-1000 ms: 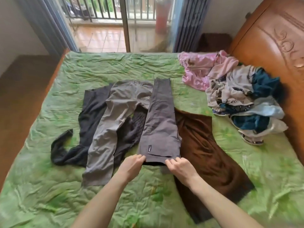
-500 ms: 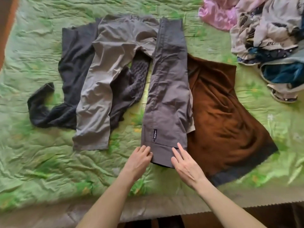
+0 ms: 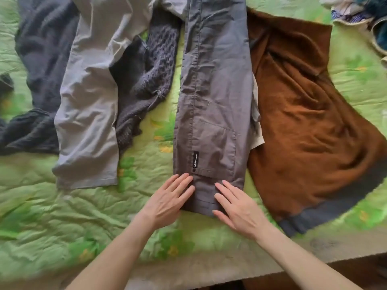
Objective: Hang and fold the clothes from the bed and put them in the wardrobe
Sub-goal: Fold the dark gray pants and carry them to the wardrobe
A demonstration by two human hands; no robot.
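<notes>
Left grip (image 3: 169,203) flat on grey trousers (image 3: 215,80); black label (image 3: 195,159) script illegible.

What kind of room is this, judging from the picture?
Probably a bedroom. A green quilted bedspread covers a bed, with grey trousers, a brown garment and other clothes spread on it for folding.

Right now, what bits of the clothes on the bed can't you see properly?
All in the head view:
- Grey trousers: the top is cut off by the upper edge; the left hand and right hand cover part of the near end.
- Brown garment: its left side is under the trousers.
- Clothes pile: mostly outside the top-right corner.
- Black label: writing too small.
</notes>
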